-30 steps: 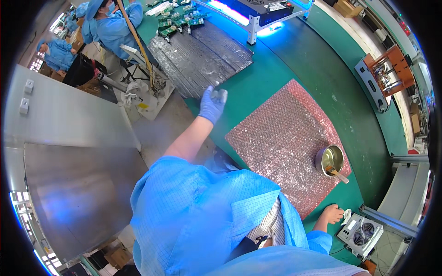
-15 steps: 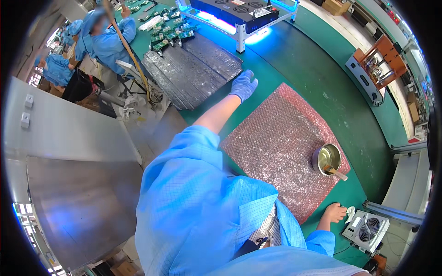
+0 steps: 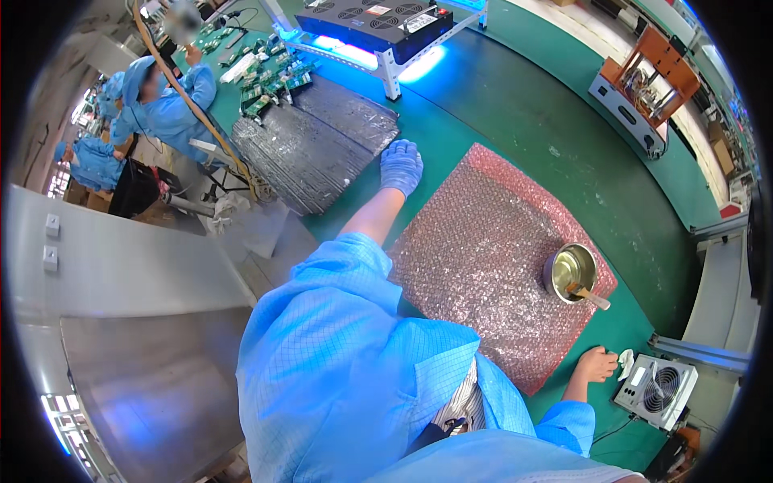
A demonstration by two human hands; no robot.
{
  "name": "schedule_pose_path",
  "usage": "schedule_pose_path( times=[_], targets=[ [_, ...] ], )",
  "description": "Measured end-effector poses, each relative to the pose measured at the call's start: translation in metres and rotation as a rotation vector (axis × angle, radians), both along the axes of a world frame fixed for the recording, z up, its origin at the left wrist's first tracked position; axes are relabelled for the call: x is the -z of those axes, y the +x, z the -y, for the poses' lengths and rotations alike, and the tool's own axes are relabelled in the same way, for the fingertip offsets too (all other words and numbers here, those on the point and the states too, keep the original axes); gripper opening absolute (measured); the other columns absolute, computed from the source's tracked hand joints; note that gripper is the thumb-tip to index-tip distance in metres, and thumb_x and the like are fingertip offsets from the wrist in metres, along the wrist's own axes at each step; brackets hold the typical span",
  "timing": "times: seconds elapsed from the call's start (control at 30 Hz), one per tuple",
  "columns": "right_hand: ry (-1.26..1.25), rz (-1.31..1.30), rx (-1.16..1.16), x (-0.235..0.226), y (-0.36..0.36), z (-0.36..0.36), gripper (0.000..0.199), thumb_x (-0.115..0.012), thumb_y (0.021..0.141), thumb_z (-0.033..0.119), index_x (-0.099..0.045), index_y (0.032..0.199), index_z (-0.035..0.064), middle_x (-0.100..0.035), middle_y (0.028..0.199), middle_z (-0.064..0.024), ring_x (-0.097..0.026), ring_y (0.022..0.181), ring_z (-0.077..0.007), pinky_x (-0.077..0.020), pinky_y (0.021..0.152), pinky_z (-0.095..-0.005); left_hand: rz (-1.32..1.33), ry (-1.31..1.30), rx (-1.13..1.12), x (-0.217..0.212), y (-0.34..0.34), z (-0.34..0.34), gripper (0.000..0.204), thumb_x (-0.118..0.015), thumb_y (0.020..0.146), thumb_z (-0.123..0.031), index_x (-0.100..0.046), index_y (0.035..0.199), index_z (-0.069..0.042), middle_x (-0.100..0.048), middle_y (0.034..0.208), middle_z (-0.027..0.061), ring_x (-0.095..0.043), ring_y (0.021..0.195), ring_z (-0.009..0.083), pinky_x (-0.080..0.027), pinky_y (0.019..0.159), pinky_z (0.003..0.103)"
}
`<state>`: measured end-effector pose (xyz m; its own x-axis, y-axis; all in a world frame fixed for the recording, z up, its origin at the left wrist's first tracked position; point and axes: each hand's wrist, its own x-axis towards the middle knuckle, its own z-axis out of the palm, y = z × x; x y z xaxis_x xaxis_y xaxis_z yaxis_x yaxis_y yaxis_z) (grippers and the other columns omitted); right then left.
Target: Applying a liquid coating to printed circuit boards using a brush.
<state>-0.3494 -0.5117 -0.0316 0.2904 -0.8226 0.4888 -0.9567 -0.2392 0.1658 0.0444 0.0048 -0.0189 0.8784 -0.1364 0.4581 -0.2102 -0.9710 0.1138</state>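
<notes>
My left hand (image 3: 401, 167), in a blue glove, lies at the right edge of a dark silvery sheet (image 3: 314, 141), its fingers stretched forward, holding nothing I can see. My bare right hand (image 3: 597, 365) rests on the green table with its fingers curled in; what they hold, if anything, is hidden. Just beside it are a crumpled white wad (image 3: 626, 362) and a white box with a round fan (image 3: 659, 390). Between my hands lies pink bubble wrap (image 3: 483, 266), bearing a metal bowl (image 3: 564, 282) of clear yellowish liquid. A wooden-handled brush (image 3: 592, 299) leans in the bowl.
Several green circuit boards (image 3: 270, 84) lie beyond the dark sheet. At the back, a black fan unit (image 3: 374, 28) sits on a white metal frame (image 3: 392, 76) lit blue beneath. An orange and grey apparatus (image 3: 640, 97) stands far right. People in blue (image 3: 161, 105) are at the left.
My left hand has drawn back slightly toward me, its fingers closer together and its thumb less spread. The view has shifted a little. My right hand stays by the fan box.
</notes>
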Motion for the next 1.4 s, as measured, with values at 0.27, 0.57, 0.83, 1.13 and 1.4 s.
schedule_pose_path(
  times=[0.27, 0.57, 0.83, 1.13, 1.4],
  targets=[
    [0.056, 0.006, -0.013, -0.014, -0.001, -0.007, 0.029, -0.046, 0.080, 0.027, -0.051, 0.103, 0.0106, -0.052, 0.100, -0.0099, -0.054, 0.090, -0.0313, -0.0459, 0.069, -0.0485, -0.054, -0.005, -0.055, -0.007, -0.015, 0.010, 0.024, -0.050, 0.081, -0.021, -0.053, 0.101, -0.009, -0.053, 0.104, 0.0119, -0.049, 0.102, 0.0286, -0.039, 0.085, 0.043],
    [0.153, -0.056, 0.032, -0.026, 0.008, -0.020, 0.034, -0.050, 0.083, 0.034, -0.048, 0.106, 0.0093, -0.048, 0.103, -0.0081, -0.053, 0.095, -0.0285, -0.0468, 0.072, -0.0428, 0.019, -0.028, -0.214, 0.001, -0.010, 0.022, 0.023, -0.048, 0.080, -0.019, -0.056, 0.099, -0.009, -0.055, 0.106, 0.0114, -0.049, 0.107, 0.0285, -0.040, 0.086, 0.043],
    [0.080, 0.009, -0.014, -0.009, 0.002, -0.004, 0.027, -0.046, 0.081, 0.030, -0.051, 0.100, 0.0123, -0.053, 0.099, -0.0091, -0.055, 0.090, -0.0307, -0.0454, 0.068, -0.0484, -0.168, -0.101, -0.232, -0.004, -0.006, 0.023, 0.028, -0.048, 0.081, -0.024, -0.055, 0.103, -0.009, -0.053, 0.111, 0.0118, -0.048, 0.110, 0.0280, -0.037, 0.089, 0.044],
    [0.072, 0.021, 0.024, -0.007, 0.002, -0.003, 0.027, -0.046, 0.080, 0.030, -0.051, 0.101, 0.0136, -0.053, 0.100, -0.0087, -0.054, 0.094, -0.0301, -0.0452, 0.070, -0.0474, -0.078, -0.073, -0.200, 0.002, -0.007, 0.023, 0.033, -0.048, 0.081, -0.026, -0.055, 0.109, -0.011, -0.051, 0.116, 0.0120, -0.044, 0.115, 0.0284, -0.034, 0.093, 0.045],
    [0.016, -0.017, 0.029, -0.007, 0.000, -0.004, 0.023, -0.049, 0.081, 0.028, -0.053, 0.099, 0.0144, -0.054, 0.097, -0.0065, -0.056, 0.088, -0.0291, -0.0459, 0.065, -0.0459, -0.060, -0.054, -0.207, -0.006, -0.015, 0.025, 0.030, -0.048, 0.081, -0.021, -0.054, 0.108, -0.010, -0.052, 0.116, 0.0114, -0.047, 0.112, 0.0270, -0.037, 0.092, 0.042]
  ],
)
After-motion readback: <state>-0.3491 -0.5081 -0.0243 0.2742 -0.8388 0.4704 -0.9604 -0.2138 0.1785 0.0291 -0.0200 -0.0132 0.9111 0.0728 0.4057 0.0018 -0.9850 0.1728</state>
